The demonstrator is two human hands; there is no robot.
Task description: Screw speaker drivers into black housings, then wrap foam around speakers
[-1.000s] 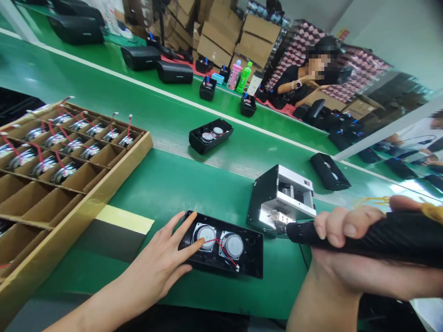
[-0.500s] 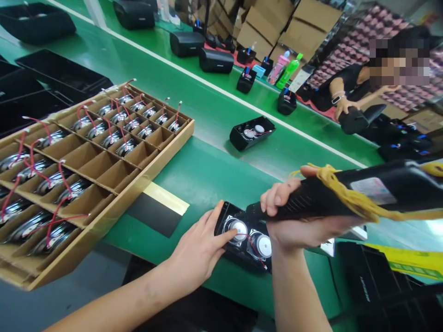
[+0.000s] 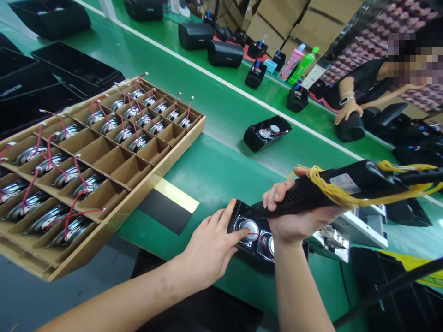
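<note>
My left hand holds the left end of an open black speaker housing, its thumb pressed on a round silver speaker driver. A second driver with red wire sits beside it, partly hidden by my right wrist. My right hand is wrapped round a black electric screwdriver, tilted, with yellow cord wound about its body. The screwdriver's nose reaches down over the housing's far edge, close to the first driver; its tip and any screw are hidden.
At left, a divided cardboard tray holds several wired drivers. A black-and-yellow sheet lies beside it. Another housing with two drivers sits farther back. A metal fixture stands at right. Across the bench, a co-worker's hand rests on a black speaker.
The whole view has shifted slightly, so the tray and bench appear farther right. Both hands keep their hold on the housing and screwdriver. The co-worker's hand has lowered the black speaker slightly.
</note>
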